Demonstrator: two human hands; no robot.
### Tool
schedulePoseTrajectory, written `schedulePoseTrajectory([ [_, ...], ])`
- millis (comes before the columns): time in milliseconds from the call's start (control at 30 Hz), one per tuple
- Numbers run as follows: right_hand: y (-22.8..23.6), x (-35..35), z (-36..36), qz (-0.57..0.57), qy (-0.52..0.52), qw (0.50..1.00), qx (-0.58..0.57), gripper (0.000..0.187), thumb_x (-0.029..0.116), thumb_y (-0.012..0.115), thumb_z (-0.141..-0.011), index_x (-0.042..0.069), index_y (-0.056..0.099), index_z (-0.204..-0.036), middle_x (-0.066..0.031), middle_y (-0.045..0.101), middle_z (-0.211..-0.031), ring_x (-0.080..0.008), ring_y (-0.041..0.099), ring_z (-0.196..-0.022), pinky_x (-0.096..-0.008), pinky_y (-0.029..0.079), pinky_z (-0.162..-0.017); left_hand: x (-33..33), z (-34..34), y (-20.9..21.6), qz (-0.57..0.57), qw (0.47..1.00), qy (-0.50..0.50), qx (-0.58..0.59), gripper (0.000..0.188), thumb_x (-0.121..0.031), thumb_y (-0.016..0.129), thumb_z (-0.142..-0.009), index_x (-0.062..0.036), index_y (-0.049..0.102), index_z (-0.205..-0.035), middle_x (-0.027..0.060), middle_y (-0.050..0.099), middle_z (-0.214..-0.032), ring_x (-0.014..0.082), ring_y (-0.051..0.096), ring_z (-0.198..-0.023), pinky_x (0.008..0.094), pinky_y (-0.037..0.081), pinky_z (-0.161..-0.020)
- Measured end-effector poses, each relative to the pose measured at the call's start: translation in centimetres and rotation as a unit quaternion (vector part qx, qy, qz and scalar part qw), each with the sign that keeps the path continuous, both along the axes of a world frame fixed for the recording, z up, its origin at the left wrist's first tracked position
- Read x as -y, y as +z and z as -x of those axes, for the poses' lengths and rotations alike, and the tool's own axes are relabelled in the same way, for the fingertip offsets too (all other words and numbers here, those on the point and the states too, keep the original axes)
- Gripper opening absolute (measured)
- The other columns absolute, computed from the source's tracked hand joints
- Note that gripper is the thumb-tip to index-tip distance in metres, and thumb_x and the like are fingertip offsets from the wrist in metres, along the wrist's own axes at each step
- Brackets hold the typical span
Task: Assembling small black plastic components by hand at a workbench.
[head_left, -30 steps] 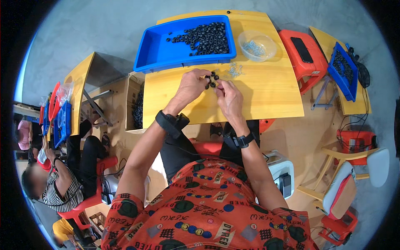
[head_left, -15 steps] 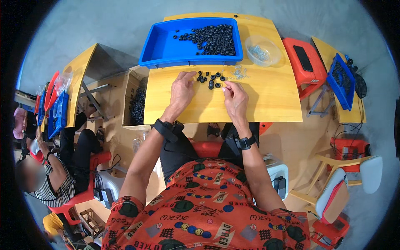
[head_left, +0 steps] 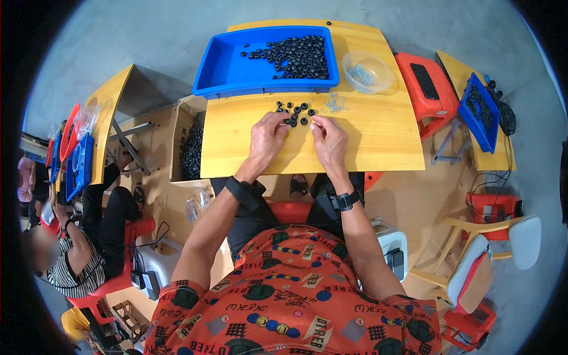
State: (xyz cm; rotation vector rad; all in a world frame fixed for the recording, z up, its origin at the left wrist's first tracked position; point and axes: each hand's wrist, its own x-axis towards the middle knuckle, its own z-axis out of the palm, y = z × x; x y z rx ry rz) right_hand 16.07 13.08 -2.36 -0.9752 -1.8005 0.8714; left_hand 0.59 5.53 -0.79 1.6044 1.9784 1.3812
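A loose cluster of small black ring-shaped pieces [head_left: 304, 106] lies on the yellow table [head_left: 367, 148], between and just beyond my hands. My left hand [head_left: 266, 141] is closed, its fingertips bent down at the near left edge of the cluster on a small black piece [head_left: 290, 122]. Thumb and forefinger of my right hand [head_left: 330, 142] are pressed together beside the cluster's right side; what they hold, if anything, is too small to make out. A scatter of small silvery pieces [head_left: 335, 104] lies beyond my right hand.
A blue tray [head_left: 228, 65] of black pieces stands behind the cluster, beside a clear round bowl [head_left: 384, 77] of silvery bits. Left of the table is a cardboard box [head_left: 178, 148]; a red stool [head_left: 429, 109] stands at right. Another person [head_left: 80, 254] sits at far left.
My left hand has moved nearer and to the right, its fingertips now at the black pieces' near edge. My right hand has shifted slightly nearer. The whole view has slid a little left.
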Motion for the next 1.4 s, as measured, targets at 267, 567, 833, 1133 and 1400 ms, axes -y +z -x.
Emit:
schedulePoseTrajectory([
  [267, -0.6, -0.6, 0.0, 0.001, -0.002, 1.0, 0.01, 0.019, 0.004, 0.069, -0.085, 0.002, 0.07, -0.104, -0.0136, 0.069, -0.091, -0.0256, 0.069, -0.078, -0.0348, 0.054, -0.07, 0.8, 0.8, -0.7, 0.0, 0.994, 0.02, -0.105, 0.024, 0.0, 0.07, -0.082, -0.0013, 0.07, -0.106, 0.0149, 0.068, -0.092, 0.0251, 0.068, -0.076, 0.0348, 0.055, -0.071],
  [567, -0.6, -0.7, 0.0, 0.04, -0.019, 0.998, -0.047, 0.019, 0.003, 0.069, -0.086, 0.0, 0.07, -0.105, -0.0126, 0.071, -0.092, -0.0191, 0.067, -0.075, -0.0299, 0.053, -0.069, 1.4, 2.0, 0.1, 0.031, 0.997, 0.062, 0.025, 0.033, 0.003, 0.067, -0.083, -0.0002, 0.067, -0.115, 0.0131, 0.068, -0.094, 0.0214, 0.067, -0.081, 0.0323, 0.055, -0.075],
  [833, -0.1, -0.7, -0.1, 0.046, -0.026, 0.997, -0.051, 0.019, 0.001, 0.069, -0.086, -0.001, 0.07, -0.105, -0.0113, 0.071, -0.091, -0.0165, 0.066, -0.073, -0.0289, 0.052, -0.068, 0.7, 0.3, 0.4, 0.003, 0.999, 0.037, -0.022, 0.029, 0.004, 0.066, -0.08, -0.0031, 0.069, -0.108, 0.0142, 0.065, -0.094, 0.0292, 0.066, -0.078, 0.0383, 0.054, -0.07],
  [1133, -0.6, -1.1, -1.3, 0.062, -0.087, 0.985, -0.133, 0.019, 0.003, 0.067, -0.089, 0.0, 0.069, -0.108, -0.0097, 0.07, -0.093, -0.0153, 0.063, -0.078, -0.0287, 0.052, -0.072, 1.1, 0.4, -0.3, 0.01, 0.997, 0.036, -0.073, 0.022, 0.0, 0.066, -0.082, -0.0029, 0.07, -0.103, 0.0137, 0.064, -0.093, 0.0324, 0.066, -0.084, 0.0415, 0.053, -0.073],
  [1400, 1.8, -3.2, -1.8, -0.072, -0.052, 0.993, 0.072, 0.014, 0.006, 0.068, -0.086, 0.001, 0.07, -0.099, -0.0146, 0.064, -0.089, -0.0299, 0.065, -0.082, -0.0384, 0.052, -0.072, 3.0, -0.1, -0.1, -0.002, 0.996, 0.055, 0.068, 0.017, -0.004, 0.069, -0.089, -0.0003, 0.069, -0.105, 0.0074, 0.066, -0.091, 0.0149, 0.063, -0.079, 0.0276, 0.051, -0.073],
])
